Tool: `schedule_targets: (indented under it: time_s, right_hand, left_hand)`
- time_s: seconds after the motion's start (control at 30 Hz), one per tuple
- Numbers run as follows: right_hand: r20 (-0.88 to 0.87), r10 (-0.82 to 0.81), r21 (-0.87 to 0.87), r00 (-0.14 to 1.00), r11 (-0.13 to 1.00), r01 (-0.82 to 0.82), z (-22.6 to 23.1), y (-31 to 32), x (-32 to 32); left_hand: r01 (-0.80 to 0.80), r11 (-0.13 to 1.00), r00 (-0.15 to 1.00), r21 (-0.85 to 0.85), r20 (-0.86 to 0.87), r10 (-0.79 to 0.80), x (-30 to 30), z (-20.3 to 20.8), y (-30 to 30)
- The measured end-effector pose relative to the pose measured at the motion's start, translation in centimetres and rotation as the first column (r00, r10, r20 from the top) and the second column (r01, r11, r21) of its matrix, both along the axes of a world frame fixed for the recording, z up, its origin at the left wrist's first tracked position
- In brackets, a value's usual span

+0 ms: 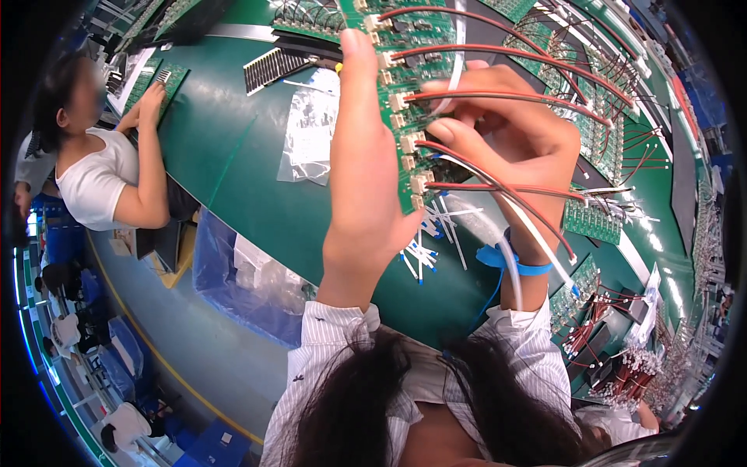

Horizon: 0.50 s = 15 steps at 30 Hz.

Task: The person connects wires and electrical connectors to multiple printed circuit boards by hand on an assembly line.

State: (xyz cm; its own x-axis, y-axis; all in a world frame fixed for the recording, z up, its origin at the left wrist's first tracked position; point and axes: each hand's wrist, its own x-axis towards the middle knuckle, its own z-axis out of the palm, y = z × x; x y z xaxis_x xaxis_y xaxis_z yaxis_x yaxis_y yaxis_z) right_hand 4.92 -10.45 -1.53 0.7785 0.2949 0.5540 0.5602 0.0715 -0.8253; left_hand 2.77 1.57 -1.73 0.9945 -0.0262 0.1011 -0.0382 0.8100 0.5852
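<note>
My left hand (359, 156) grips a long green circuit board (412, 62) by its left edge, thumb lying along it, and holds it raised above the table. Cream connectors line that edge. Several red-and-black wire leads (537, 101) run from them to the right, across my right hand (521, 128). Its thumb and index finger are closed together over the board's middle; what lies between them is hidden. White flat cables (537, 235) pass in front of this hand, one ending in a blue tip. A blue wrist strap (513, 263) circles my right wrist.
Loose white flat cables with blue ends (420, 253) lie on the green table (226, 117), near a clear plastic bag (310, 132). More wired boards (599, 156) and lead bundles (630, 373) fill the right side. A co-worker (109, 171) handles a board at left. A blue-lined bin (233, 296) stands below.
</note>
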Motion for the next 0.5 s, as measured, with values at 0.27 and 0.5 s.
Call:
schedule_targets:
  time_s: [0.27,0.5]
  right_hand:
    - [-0.415,0.151,0.346,0.897,0.938,0.002,1.6,-0.6,-0.5]
    - [-0.42,0.16,0.305,0.893,0.952,-0.027,1.1,-1.3,-0.2]
  left_hand:
    - [-0.009,1.0,0.995,-0.007,-0.103,0.008,-0.1,1.2,-1.1]
    - [0.081,0.993,0.997,-0.084,-0.005,-0.082,0.1,0.5,-0.8]
